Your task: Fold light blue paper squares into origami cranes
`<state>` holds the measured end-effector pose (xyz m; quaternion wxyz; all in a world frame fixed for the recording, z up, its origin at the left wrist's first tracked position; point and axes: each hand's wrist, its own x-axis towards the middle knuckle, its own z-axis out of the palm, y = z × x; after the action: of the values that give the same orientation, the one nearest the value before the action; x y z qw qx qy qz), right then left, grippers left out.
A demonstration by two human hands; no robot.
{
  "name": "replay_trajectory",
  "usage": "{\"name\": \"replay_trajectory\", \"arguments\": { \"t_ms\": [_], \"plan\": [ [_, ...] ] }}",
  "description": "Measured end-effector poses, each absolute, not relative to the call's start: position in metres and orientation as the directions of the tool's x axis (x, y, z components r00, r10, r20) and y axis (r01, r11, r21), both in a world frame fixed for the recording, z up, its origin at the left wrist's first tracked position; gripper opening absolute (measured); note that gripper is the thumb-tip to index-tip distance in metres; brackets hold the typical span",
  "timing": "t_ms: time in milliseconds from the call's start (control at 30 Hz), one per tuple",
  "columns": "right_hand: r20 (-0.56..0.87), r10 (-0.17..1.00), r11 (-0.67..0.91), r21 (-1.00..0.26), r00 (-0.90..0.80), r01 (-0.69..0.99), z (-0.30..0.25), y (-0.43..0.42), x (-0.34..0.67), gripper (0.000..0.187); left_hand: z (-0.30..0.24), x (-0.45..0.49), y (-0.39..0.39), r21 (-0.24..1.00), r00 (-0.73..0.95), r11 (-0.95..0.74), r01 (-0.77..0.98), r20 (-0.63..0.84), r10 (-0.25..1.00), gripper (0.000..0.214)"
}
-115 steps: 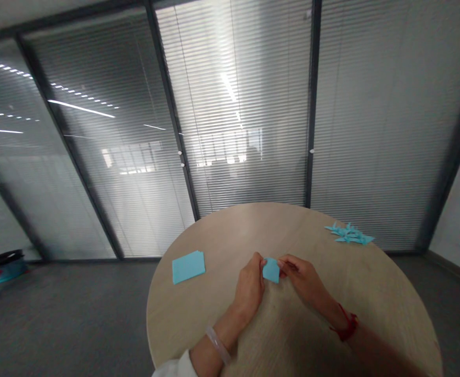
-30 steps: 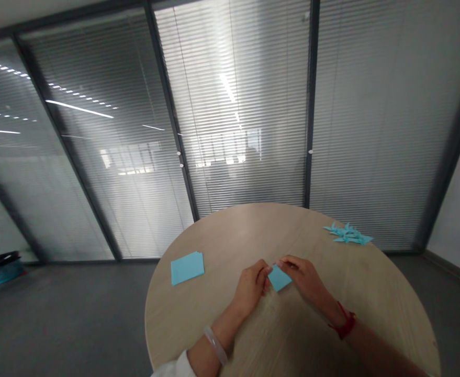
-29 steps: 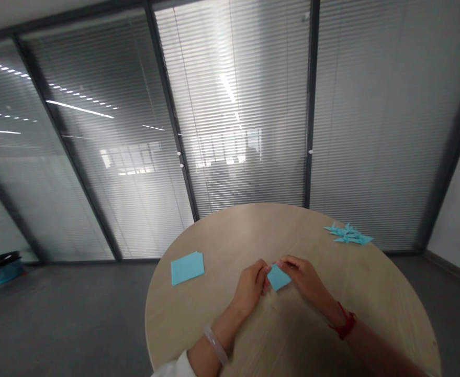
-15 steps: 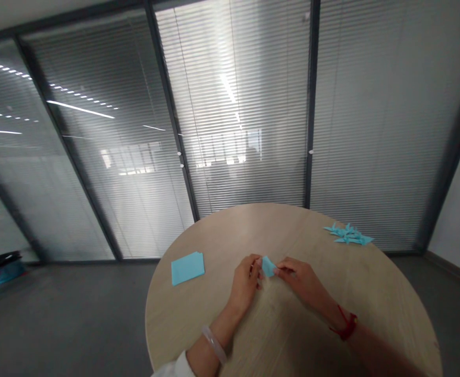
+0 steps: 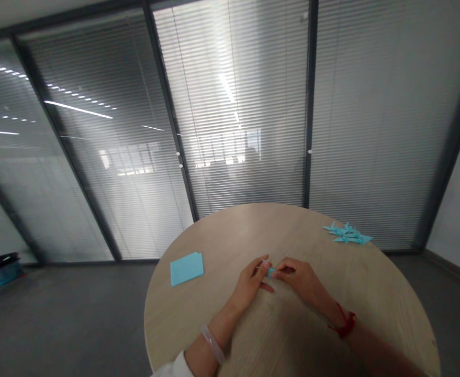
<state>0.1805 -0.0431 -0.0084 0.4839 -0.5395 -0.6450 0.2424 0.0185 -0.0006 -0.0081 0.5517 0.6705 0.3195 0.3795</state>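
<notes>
Folded light-blue paper (image 5: 270,272) was pinched between both hands over the round wooden counter (image 5: 230,230), mostly hidden by fingers. Left hand (image 5: 249,285) grasped one side, right hand (image 5: 295,275) the other, both grips clenched on it. Flat blue paper stack (image 5: 186,269) lay left of the hands; folded paper cranes (image 5: 347,233) lay heaped near the far right edge.

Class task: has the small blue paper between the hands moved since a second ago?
Yes, leftward: the small blue paper now sits nearer the blue paper stack.
</notes>
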Motion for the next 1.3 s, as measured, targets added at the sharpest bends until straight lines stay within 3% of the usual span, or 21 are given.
{"name": "replay_trajectory", "arguments": {
  "t_ms": [167, 467, 633, 800, 1000, 1300],
  "plan": [
    [0.318, 0.947, 0.290, -0.912, 0.054, 0.290, -0.003, -0.043, 0.184, 0.024, -0.004, 0.017, -0.002, 0.993, 0.552, -0.082, -0.085, 0.115, 0.826, 0.067],
    [0.407, 0.900, 0.336, -0.877, 0.158, 0.345, -0.003, -0.040, 0.188, 0.031, -0.008, 0.017, -0.003, 0.999, 0.652, 0.035, -0.039, -0.001, 0.758, 0.049],
    [0.399, 0.907, 0.335, -0.877, 0.136, 0.343, -0.009, -0.037, 0.187, 0.032, -0.013, 0.014, 0.002, 0.990, 0.667, -0.108, 0.085, 0.024, 0.744, 0.040],
    [0.387, 0.917, 0.340, -0.885, 0.096, 0.318, -0.015, -0.034, 0.187, 0.032, -0.017, 0.013, 0.006, 0.954, 0.692, -0.240, 0.182, 0.049, 0.720, 0.045],
    [0.296, 0.953, 0.279, -0.939, 0.061, 0.199, -0.012, -0.034, 0.187, 0.034, -0.021, 0.014, 0.013, 0.953, 0.577, -0.258, 0.155, 0.125, 0.807, 0.052],
    [0.229, 0.971, 0.207, -0.948, 0.066, 0.241, -0.011, -0.033, 0.189, 0.035, -0.020, 0.014, 0.014, 0.927, 0.502, -0.347, 0.141, 0.235, 0.833, 0.044]
  ]
}}
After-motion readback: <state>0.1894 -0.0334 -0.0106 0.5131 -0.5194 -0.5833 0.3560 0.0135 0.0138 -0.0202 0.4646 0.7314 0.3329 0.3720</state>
